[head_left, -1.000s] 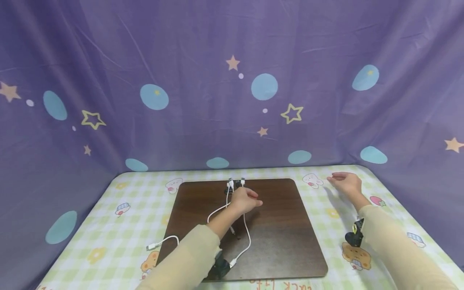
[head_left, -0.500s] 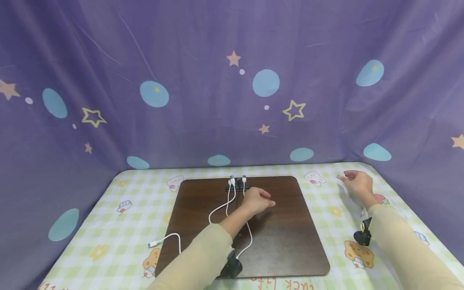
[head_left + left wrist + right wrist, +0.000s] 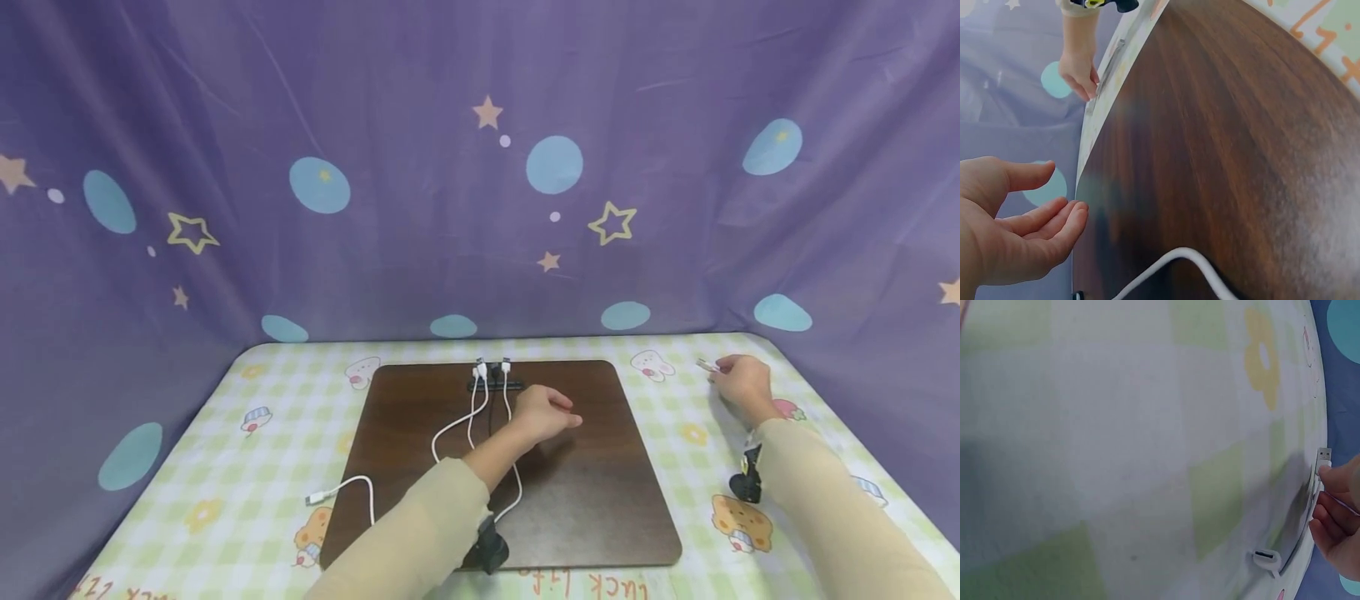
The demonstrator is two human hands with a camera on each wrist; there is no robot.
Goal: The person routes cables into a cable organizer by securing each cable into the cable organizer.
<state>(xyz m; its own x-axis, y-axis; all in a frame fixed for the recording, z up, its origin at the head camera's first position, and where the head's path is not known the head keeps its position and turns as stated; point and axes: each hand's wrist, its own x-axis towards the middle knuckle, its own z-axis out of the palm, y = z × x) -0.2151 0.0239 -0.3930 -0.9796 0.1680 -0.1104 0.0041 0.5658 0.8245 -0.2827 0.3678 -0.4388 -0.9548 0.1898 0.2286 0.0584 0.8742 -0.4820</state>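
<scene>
My right hand [image 3: 742,388] is over the checked cloth at the back right. It pinches a white USB cable, whose metal USB plug [image 3: 1324,454] sticks out past the fingertips in the right wrist view. The cable's other connector [image 3: 1266,559] hangs below. My left hand [image 3: 542,414] hovers above the dark brown board [image 3: 592,500] with loosely bent fingers and nothing in them, as the left wrist view also shows. Behind it, several white cables [image 3: 442,437] run from a black cable holder [image 3: 513,386] at the board's far edge. The left forearm hides part of them.
One cable end [image 3: 318,497] lies past the board's left edge on the checked tablecloth [image 3: 247,475]. A purple curtain [image 3: 420,275] hangs behind the table. Black wrist cameras sit on both forearms, the left one [image 3: 489,547] over the board's near part.
My left hand has moved to the right, uncovering the black holder. My right hand has shifted slightly right, and the USB plug in its fingers now shows more clearly.
</scene>
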